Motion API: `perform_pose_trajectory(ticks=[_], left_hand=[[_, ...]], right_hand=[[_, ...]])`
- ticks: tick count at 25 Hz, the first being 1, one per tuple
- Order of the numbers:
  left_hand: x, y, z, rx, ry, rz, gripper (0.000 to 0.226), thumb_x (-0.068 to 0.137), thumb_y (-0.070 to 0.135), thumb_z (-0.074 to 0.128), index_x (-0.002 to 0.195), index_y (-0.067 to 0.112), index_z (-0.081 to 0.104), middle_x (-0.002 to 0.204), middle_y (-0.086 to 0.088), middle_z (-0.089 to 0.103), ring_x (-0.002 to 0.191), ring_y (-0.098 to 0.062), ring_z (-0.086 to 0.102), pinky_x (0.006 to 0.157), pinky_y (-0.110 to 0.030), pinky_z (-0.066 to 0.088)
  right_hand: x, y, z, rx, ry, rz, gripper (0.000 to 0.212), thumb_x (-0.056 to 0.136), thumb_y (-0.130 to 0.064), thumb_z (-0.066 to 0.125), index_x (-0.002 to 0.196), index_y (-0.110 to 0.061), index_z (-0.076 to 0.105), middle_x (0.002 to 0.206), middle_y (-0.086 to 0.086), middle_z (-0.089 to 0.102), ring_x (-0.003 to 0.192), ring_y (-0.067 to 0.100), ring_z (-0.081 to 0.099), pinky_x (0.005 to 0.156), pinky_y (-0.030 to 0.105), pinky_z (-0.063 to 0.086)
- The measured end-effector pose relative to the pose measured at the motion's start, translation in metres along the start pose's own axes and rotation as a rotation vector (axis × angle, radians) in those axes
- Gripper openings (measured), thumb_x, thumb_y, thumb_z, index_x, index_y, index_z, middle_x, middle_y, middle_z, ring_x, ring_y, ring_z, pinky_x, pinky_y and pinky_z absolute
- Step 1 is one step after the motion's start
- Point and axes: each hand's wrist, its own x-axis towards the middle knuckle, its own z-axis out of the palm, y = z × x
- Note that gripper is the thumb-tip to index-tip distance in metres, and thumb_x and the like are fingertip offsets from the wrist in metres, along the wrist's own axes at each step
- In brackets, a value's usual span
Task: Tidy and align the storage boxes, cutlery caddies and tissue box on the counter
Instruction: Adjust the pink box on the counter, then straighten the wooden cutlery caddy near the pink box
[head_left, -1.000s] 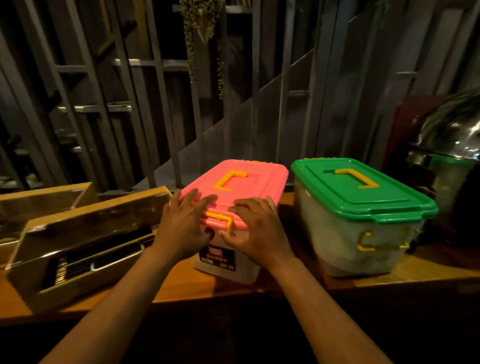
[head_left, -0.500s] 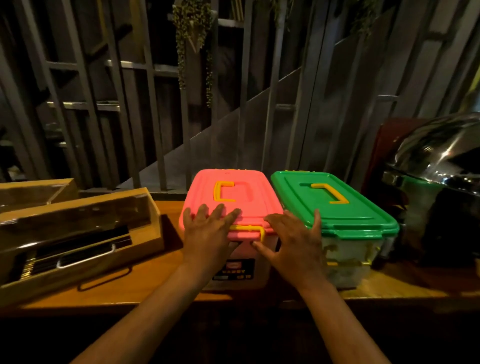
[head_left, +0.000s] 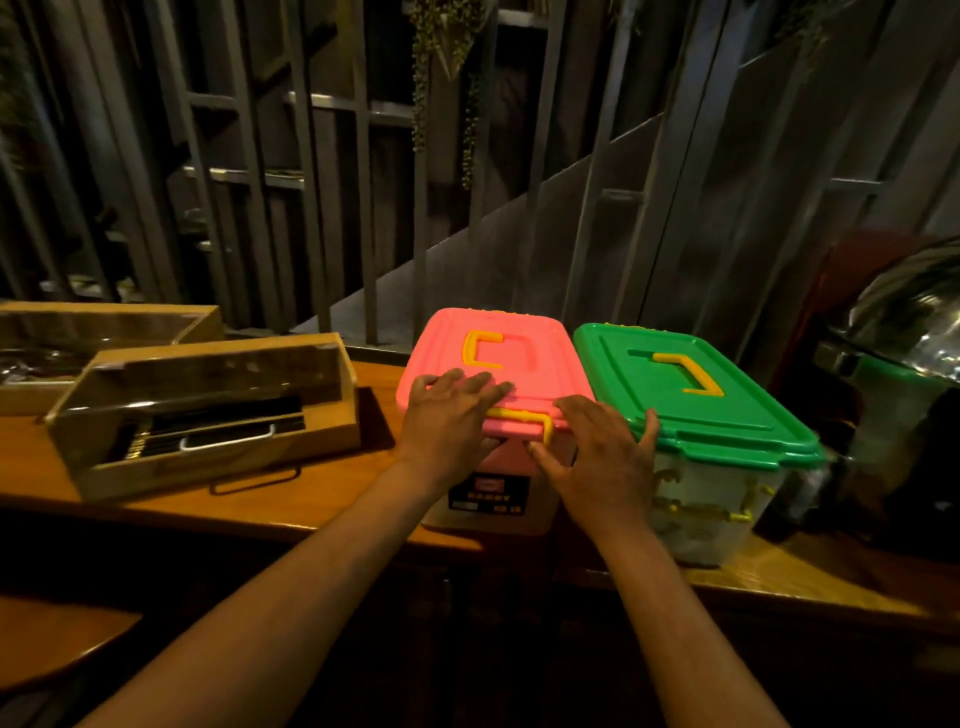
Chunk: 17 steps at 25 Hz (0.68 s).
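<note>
A pink-lidded storage box (head_left: 524, 338) with yellow handle and clasp stands on the wooden counter (head_left: 322, 499), side by side with a green-lidded clear box (head_left: 727, 410). My left hand (head_left: 449, 415) lies flat on the pink lid's near left corner, fingers spread. My right hand (head_left: 602, 457) presses against the front where the two boxes meet, fingers on the green lid's near left corner. A wooden cutlery caddy (head_left: 208, 410) with a clear cover sits to the left, a second caddy (head_left: 104, 332) behind it. No tissue box shows.
A shiny metal chafing dish (head_left: 914, 332) stands at the right end of the counter, close to the green box. Dark vertical slats (head_left: 332, 166) and a hanging plant (head_left: 447, 57) rise behind the counter. The counter's front edge runs just under my wrists.
The pink box has turned straight and now sits snug against the green box. My right hand moved from the pink lid's clasp to the seam between the two boxes.
</note>
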Motion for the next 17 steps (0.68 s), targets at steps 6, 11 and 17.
perform_pose_trajectory(ticks=[6, 11, 17], left_hand=[[-0.031, -0.015, -0.015, -0.066, 0.0, 0.03, 0.06, 0.091, 0.048, 0.052, 0.146, 0.036, 0.03, 0.152, 0.0, 0.038, 0.141, -0.025, 0.03, 0.116, -0.047, 0.02], [-0.08, -0.082, -0.032, -0.044, 0.08, -0.061, 0.054, 0.089, 0.048, 0.053, 0.14, 0.037, 0.039, 0.146, -0.002, 0.046, 0.137, -0.026, 0.037, 0.113, -0.05, 0.028], [-0.125, -0.214, -0.05, 0.032, 0.092, -0.254, 0.056, 0.091, 0.047, 0.054, 0.143, 0.034, 0.039, 0.151, -0.003, 0.041, 0.142, -0.027, 0.031, 0.116, -0.052, 0.024]], right_hand=[[-0.006, -0.001, -0.004, -0.049, -0.098, -0.022, 0.068, 0.077, -0.064, 0.053, 0.135, -0.03, 0.046, 0.142, -0.003, 0.051, 0.131, 0.024, 0.046, 0.111, 0.066, 0.013], [-0.008, -0.077, 0.0, 0.133, 0.001, -0.009, 0.059, 0.078, -0.058, 0.049, 0.132, -0.034, 0.052, 0.143, -0.003, 0.05, 0.138, 0.026, 0.037, 0.113, 0.062, 0.015], [0.001, -0.216, 0.058, 0.246, -0.076, -0.157, 0.053, 0.082, -0.049, 0.053, 0.133, -0.034, 0.049, 0.142, -0.004, 0.049, 0.14, 0.023, 0.034, 0.114, 0.056, 0.016]])
